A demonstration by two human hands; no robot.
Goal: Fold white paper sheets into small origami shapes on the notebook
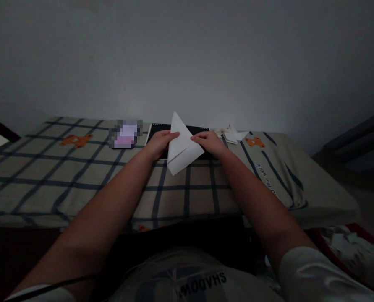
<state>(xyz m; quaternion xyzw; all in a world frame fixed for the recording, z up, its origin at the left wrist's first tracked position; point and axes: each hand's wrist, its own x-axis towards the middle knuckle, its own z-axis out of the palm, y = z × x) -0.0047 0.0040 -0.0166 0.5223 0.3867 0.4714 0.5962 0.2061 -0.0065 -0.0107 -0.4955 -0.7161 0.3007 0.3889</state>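
A folded sheet of white paper [183, 149] is held up between my two hands, its pointed tip upward and a flap crossing its lower part. My left hand [159, 144] pinches its left edge, thumb on the front face. At its right edge, my right hand [209, 141] grips the paper between thumb and fingers. Behind and under the paper lies a black flat pad or notebook [161, 126] with a row of small white marks along its top. Just right of my right hand sits a folded white paper piece [234, 133] with pointed ends.
A checked cloth [117, 184] with orange bear prints covers the table, which stands against a grey wall [187, 58]. A blurred-out phone-like object [125, 135] lies to the left. Down at the lower right, a red bin [359, 230] holds crumpled white paper.
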